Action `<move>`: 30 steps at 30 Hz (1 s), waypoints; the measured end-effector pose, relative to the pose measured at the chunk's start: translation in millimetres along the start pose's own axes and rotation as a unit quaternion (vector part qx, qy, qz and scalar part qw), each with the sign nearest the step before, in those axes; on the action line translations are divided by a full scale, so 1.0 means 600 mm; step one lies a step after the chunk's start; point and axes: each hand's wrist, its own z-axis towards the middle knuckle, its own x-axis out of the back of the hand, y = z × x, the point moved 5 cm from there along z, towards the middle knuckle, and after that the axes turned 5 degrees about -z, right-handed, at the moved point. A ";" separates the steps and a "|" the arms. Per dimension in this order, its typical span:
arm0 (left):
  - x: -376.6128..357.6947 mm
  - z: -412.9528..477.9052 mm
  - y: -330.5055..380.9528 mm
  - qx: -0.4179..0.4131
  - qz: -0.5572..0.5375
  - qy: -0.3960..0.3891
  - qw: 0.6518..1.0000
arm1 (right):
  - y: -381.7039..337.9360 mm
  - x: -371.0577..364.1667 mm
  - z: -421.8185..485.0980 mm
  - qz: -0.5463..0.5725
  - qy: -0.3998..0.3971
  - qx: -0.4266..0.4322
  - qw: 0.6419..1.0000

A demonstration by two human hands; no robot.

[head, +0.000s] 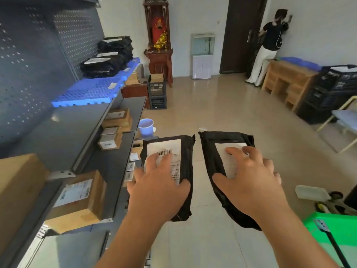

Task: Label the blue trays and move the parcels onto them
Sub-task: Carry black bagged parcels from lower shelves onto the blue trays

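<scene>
Both hands are busy. The left hand (160,186) holds the left parcel (186,151) from above with its fingers spread over the white label, and the right hand (249,180) holds the right parcel (209,151) in the same way. How the grip closes underneath is hidden, but the two parcels hang in the air over the tiled floor (222,105), side by side and a little apart, so I judge that each one is truly gripped.

The parcels are black plastic mailer bags, wrinkled and soft. They look light (one hand is enough for each), and the film seems smooth, so it may slip. A soft bag bends at its free end. I think the best hold is across the middle with the fingers round a long edge, not on the label alone.

The blue tray (92,91) lies on the upper shelf to the left, well apart from the hands and higher than them. Its near part is bare, with small white labels (112,85) at the front. Further along, stacked black parcels (108,62) already lie on the blue surface. The way to the tray seems open, but the grey shelf edge (92,136) and the cardboard boxes (116,120) on the lower shelves stand out toward the path, and a pale bucket (146,127) stands on the floor beside the shelves. The bags must go up and over the tray's front rim.
</scene>
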 end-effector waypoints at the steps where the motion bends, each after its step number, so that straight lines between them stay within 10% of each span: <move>1: -0.003 0.024 0.004 -0.007 0.000 -0.002 1.000 | 0.000 -0.003 0.021 -0.001 0.003 -0.005 1.000; 30: -0.048 0.793 0.136 0.053 -0.044 0.052 0.996 | -0.100 -0.075 0.847 0.041 0.010 0.073 0.996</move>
